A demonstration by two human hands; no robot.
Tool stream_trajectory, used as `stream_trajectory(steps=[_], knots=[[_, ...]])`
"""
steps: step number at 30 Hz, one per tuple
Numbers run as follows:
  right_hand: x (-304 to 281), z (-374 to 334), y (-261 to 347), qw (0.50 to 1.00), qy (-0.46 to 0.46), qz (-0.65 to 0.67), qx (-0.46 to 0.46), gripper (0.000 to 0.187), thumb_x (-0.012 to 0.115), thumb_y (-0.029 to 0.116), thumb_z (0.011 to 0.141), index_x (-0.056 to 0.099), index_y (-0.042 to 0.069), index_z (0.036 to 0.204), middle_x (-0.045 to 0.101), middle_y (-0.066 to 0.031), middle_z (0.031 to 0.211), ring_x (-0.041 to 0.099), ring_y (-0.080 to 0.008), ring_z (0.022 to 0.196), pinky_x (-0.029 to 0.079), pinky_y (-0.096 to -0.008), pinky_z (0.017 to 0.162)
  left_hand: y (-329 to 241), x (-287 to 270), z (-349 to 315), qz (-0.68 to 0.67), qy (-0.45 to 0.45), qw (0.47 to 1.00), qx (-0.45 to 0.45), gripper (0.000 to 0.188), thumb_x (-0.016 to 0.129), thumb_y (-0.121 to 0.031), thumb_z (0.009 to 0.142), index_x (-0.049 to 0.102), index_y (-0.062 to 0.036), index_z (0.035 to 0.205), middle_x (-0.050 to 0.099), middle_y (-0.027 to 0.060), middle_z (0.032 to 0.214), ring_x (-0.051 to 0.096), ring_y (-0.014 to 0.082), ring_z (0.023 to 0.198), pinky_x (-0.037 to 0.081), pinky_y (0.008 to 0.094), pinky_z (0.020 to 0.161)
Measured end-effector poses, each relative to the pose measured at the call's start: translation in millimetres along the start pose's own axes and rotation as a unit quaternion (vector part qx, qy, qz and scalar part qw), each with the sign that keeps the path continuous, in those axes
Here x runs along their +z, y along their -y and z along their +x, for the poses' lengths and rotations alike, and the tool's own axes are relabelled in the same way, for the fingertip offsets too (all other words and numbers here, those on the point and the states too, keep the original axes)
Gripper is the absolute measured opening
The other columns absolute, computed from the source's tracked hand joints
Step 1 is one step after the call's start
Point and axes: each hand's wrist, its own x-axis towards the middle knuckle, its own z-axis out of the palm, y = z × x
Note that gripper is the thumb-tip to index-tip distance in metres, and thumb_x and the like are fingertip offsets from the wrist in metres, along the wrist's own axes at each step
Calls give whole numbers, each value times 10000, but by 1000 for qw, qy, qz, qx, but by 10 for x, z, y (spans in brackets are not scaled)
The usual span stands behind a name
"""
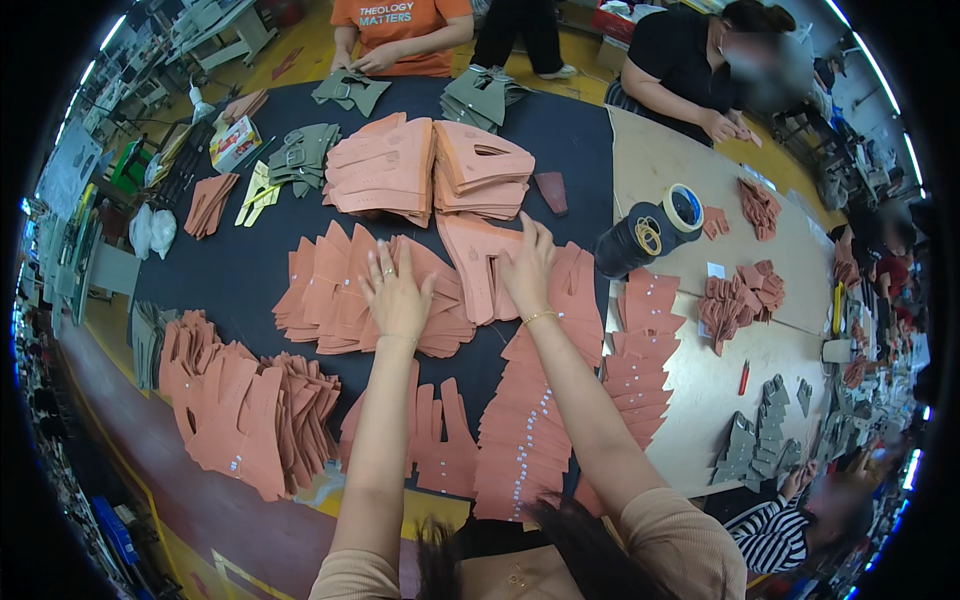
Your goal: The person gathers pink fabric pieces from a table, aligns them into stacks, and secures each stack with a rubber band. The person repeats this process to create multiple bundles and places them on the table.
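My left hand lies flat with spread fingers on a fanned pile of salmon-coloured cut pieces, a ring on one finger. My right hand rests at the right edge of a slotted salmon piece, thumb and fingers apart. Beyond both hands stand two tall stacks of salmon pieces, the left stack and the right stack, side by side. Under my right forearm runs a long overlapping row of salmon pieces with small white labels. Another heap of salmon pieces sits at the near left.
Grey-green pieces lie at the far left of the dark table. Tape rolls and a dark cylinder stand to the right. Co-workers, one in an orange shirt, stand around. A red-handled tool lies on the pale table.
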Motion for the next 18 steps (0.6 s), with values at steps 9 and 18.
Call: stream_trajectory(steps=[9,18], knots=[[770,1239,184,924,30,-247,-290,733,687,130,728,413,186,1405,381,-205,1412,368,-406,1312,331,-498,1074,111,199,-98,78,-34,996,0,748,597,-474,844,330,-184,1480,327,152,1508,276,342,1406,214,597,1108],[650,1481,18,912,96,-184,-354,601,669,120,725,516,239,1294,484,-196,1322,529,-354,1145,426,-456,966,105,228,-107,63,-53,997,-4,746,613,-462,818,369,-170,1460,344,152,1494,298,346,1391,206,596,1110]])
